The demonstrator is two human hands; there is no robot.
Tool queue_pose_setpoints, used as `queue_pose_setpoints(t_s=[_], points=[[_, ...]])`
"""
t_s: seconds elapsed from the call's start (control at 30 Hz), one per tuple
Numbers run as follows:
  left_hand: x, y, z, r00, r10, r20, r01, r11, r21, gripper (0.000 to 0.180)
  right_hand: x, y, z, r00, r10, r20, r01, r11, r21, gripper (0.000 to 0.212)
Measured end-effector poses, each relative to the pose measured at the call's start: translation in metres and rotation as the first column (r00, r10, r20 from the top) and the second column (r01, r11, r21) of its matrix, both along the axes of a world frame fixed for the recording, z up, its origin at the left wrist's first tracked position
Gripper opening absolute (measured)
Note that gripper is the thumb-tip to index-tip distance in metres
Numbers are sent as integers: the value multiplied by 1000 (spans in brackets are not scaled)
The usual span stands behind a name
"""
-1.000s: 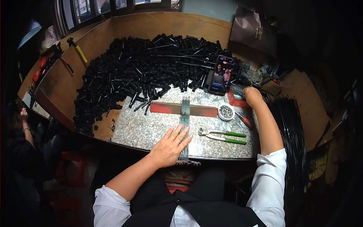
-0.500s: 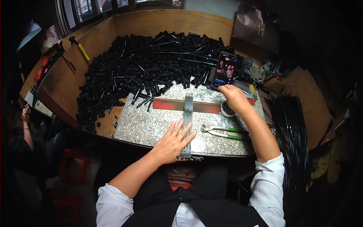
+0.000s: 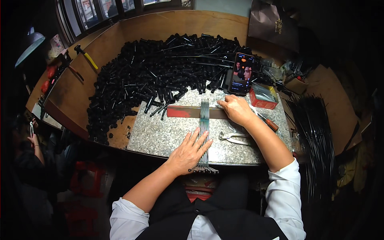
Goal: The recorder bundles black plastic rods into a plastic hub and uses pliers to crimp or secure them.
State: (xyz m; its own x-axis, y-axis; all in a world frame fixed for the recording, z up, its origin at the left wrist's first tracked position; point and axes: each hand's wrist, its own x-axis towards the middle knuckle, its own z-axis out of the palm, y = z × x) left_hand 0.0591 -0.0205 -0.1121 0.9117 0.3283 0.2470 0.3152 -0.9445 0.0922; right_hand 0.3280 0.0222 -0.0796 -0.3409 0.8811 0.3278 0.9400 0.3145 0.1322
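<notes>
Left hand point(image 3: 190, 152): flat, fingers spread over rods point(image 3: 205, 109) | right hand point(image 3: 239, 110): half-curled by bar point(image 3: 181, 111), contents unclear | advise: steady pressure, rods parallel.

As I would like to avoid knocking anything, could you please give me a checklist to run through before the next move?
1. Left hand palm-down on the thin rods: ok.
2. Rods lying across the reddish bar: ok.
3. Rods' near ends gathered tightly: not ok, they fan out.
4. Grip of the right hand: cannot tell, any held piece is hidden.
5. Pincers clear of the right forearm: cannot tell, it hides their handles.
</notes>
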Motion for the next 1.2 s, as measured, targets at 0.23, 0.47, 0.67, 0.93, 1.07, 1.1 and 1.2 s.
queue_pose_setpoints(t_s=[0.23, 0.47, 0.67, 0.93, 1.07, 1.1, 1.2], points=[[0, 0, 2, 1000, -2, -7, 2, 1000, 12, 65, -1, -1, -1, 1000, -14, -15, 14, 1000, 2, 24], [1, 1, 1, 1000, -5, -15, 5, 1000, 0, 66, 2, 0, -3, 1000, -4, -29, 4, 1000, -13, 26], [1, -1, 6, 999, -19, 26, 20, 999, -27, 80, 4, 1, -8, 998, 24, -56, -23, 999, 22, 30], [2, 0, -2, 1000, 5, 16, -6, 997, 74, 53, 3, 5, -6, 995, 26, -93, -27, 1000, -15, 24], [2, 1, -1, 1000, 7, 6, -7, 997, 72, 53, 11, 11, -9, 982, 53, -180, -51, 999, 14, 14], [1, 1, -1, 1000, 9, 6, -9, 997, 72, 53, 11, 12, -9, 975, 68, -210, -68, 998, 7, 12], [1, 1, 0, 1000, 7, 4, -7, 998, 59, 54, 11, 14, -12, 963, 110, -245, -120, 992, -25, 14]])
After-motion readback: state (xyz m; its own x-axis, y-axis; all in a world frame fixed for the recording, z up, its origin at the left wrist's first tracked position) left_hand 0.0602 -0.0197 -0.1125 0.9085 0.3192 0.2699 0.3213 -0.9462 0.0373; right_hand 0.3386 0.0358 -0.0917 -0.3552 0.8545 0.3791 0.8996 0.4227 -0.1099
